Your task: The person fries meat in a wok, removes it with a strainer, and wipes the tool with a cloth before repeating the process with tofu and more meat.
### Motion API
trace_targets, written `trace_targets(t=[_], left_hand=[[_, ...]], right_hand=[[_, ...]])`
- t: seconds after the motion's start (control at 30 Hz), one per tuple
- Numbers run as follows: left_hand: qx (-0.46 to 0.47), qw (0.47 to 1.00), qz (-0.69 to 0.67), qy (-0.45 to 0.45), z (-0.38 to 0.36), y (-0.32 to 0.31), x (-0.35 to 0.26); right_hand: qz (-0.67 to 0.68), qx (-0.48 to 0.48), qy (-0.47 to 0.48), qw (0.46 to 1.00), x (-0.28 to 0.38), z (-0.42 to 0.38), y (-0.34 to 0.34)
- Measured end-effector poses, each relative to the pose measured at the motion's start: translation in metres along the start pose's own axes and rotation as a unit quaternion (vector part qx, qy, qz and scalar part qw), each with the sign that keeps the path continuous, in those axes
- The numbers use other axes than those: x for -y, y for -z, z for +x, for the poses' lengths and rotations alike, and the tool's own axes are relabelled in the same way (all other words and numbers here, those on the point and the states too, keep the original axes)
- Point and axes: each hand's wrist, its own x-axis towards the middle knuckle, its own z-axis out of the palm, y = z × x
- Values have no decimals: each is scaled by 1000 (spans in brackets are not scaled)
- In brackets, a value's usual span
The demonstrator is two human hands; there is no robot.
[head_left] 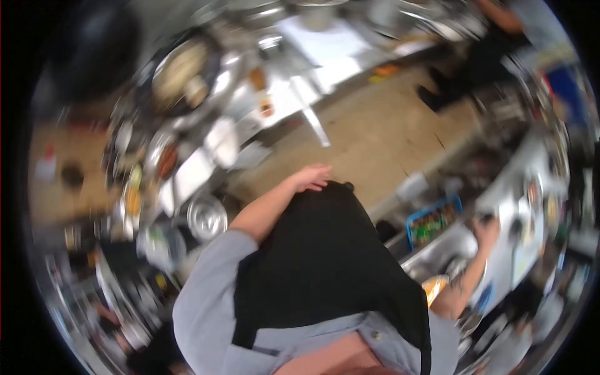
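My left hand (311,178) is beside the top edge of the black apron (319,262), its fingers apart and nothing in them. Over the steel counter (500,250) on the right, my right hand (485,231) has its fingers curled round a small dark object (485,219), too blurred to name. Near that forearm is a bowl with orange contents (435,287). A blue basket (434,222) of green and brown items stands to the left of my right hand.
A large pan (181,78) with pale food, metal bowls (207,217) and trays crowd the left counter. Brown floor (375,131) runs between the counters. Another person (500,56) stands at the upper right. More people are blurred at the lower edges.
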Motion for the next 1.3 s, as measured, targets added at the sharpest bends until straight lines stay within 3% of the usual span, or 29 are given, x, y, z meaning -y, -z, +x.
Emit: trace_targets(t=[0.03,0.07,0.1,0.13,0.2,0.3,0.4,0.5,0.6,0.83,1.0,1.1,1.2,1.23,1.27,1.3], left_hand=[[-53,998,19,10,2,21,20],[-113,993,11,30,-4,42,39],[-160,986,13,53,-16,61,58],[-199,977,21,72,-22,79,73],[-241,967,-33,81,-25,127,121],[-337,931,-136,38,-56,164,145],[-418,886,-201,-8,-63,201,149],[-445,860,-248,-15,-58,233,147],[-466,834,-293,-41,-44,251,144],[-381,794,-424,-210,2,262,143],[-376,853,-330,-147,-6,238,132],[-355,895,-243,-115,-6,227,162],[-348,935,-18,-68,10,221,203],[-333,929,-44,-154,64,225,247],[-304,948,46,-77,14,212,225],[-307,933,160,-97,-15,202,221]], right_hand=[[-70,-57,-39,995,-2,-3,0],[-129,1,-125,984,-25,5,-4],[-50,27,-115,992,-85,16,-25],[-91,62,-130,985,-98,20,-27],[-197,51,-248,947,47,-26,23],[-150,-10,-184,971,88,-32,27],[46,-119,56,990,67,-24,-38],[100,-8,149,984,160,-71,-60],[121,126,242,954,213,-119,-88],[102,297,257,914,296,-197,-112],[124,320,253,904,333,-216,-124],[102,316,271,904,366,-228,-124],[107,343,292,886,392,-235,-132],[101,352,296,882,402,-238,-134],[93,356,309,877,408,-237,-142],[85,360,322,872,413,-235,-152]])
